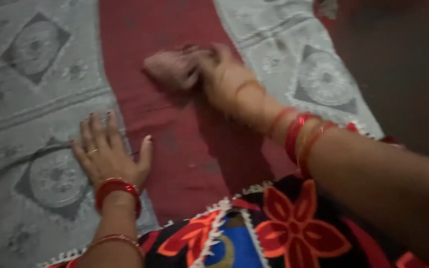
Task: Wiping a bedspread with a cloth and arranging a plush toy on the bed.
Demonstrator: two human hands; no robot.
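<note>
Our right hand [224, 74] is closed around a crumpled pinkish cloth [172, 67], pressing it onto the dark red floor [184, 149] between two grey patterned mats [35, 99]. Our left hand [107, 154] lies flat with fingers spread wide on the left mat's inner edge.

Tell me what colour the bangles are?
Red, on both wrists: left bangle, right bangles. Head view.

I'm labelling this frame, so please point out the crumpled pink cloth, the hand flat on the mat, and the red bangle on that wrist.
Crumpled pink cloth [171, 67], head view, middle of the bunched fabric.
Left hand [106, 154], head view, back of the hand.
Red bangle [116, 189], head view, front of the band.
</note>
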